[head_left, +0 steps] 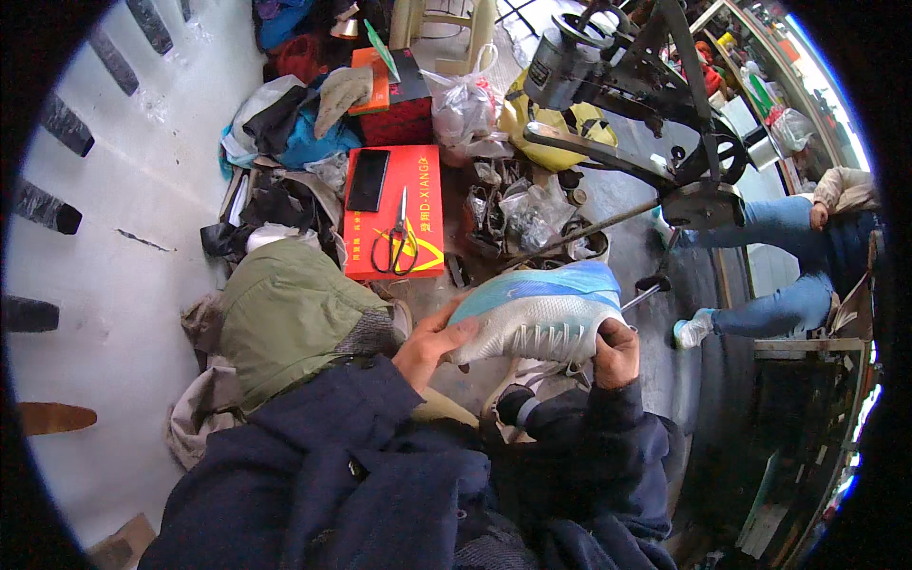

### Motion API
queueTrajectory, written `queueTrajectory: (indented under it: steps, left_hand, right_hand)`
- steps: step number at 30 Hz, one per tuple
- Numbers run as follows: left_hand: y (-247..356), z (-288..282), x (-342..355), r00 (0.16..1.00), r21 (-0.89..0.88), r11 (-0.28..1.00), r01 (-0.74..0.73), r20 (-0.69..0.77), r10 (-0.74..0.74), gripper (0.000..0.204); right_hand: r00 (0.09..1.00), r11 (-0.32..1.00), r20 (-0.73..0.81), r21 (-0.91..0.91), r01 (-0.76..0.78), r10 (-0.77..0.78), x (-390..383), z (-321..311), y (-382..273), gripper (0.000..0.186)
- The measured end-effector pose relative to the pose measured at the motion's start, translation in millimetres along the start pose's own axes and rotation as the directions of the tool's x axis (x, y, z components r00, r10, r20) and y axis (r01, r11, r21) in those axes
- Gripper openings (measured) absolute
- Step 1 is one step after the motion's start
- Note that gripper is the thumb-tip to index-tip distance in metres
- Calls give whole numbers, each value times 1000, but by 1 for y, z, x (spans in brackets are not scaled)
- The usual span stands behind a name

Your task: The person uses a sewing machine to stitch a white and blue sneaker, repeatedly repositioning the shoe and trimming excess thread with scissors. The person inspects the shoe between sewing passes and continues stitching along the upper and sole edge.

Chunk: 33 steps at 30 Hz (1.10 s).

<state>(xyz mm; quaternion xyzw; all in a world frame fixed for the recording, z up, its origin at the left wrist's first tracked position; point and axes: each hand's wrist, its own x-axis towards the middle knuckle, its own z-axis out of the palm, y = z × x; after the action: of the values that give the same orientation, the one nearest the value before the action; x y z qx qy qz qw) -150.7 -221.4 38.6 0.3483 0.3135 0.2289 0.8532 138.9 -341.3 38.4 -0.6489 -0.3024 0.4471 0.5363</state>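
A white and light-blue knit sneaker [537,309] with laces is held sideways in front of me. My left hand [430,347] grips its left end, thumb on the upper, and my right hand [616,356] grips its right end, thumb at the collar. Beyond the shoe, a red box [413,176] bears black scissors [399,237] and a black phone [368,180].
A black cast-iron machine [695,201] stands over the right side. A seated person [769,313] in jeans is at the right, near glass shelving. Bags [461,114], cloth, an olive garment [275,323] and a bin of scraps [522,218] crowd around; a pale wall [114,237] is left.
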Motion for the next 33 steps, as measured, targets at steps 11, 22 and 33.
queueTrajectory:
  steps: [11,22,33]
  left_hand:
    - [-5,0,3,999,0,1000,-10,48,9,62]
    - [-3,3,3,999,-17,1000,25,39,-24,66]
    - [-2,-6,-1,985,8,993,114,130,-114,57]
  right_hand:
    - [942,806,328,535,-253,78,-16,35,11,55]
    - [978,783,206,602,-157,38,-31,44,-18,65]
    - [946,813,307,522,-256,100,-43,54,-41,75]
